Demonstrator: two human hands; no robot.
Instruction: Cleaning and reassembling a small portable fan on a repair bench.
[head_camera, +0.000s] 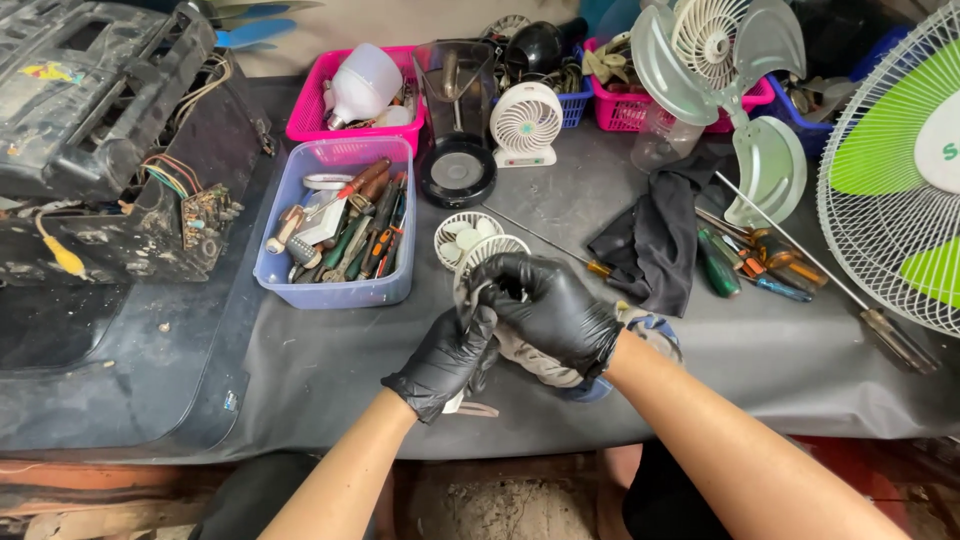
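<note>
Head view | small white round plastic fan grille is held near centre of the grey table cover | left black-gloved hand is clenched on a grey cloth | right black-gloved hand is closed over grille and cloth | blue plastic tool tub is seen far left.

A dark grey sheet covers the flat work surface, and it looks dusty and worn. Soft daylight falls evenly on it, with no hard shadows. Below the grip, past the front edge of the surface, lies a rough brown dirt floor. Far above the grip, behind everything, runs a strip of pale plain wall.
</note>
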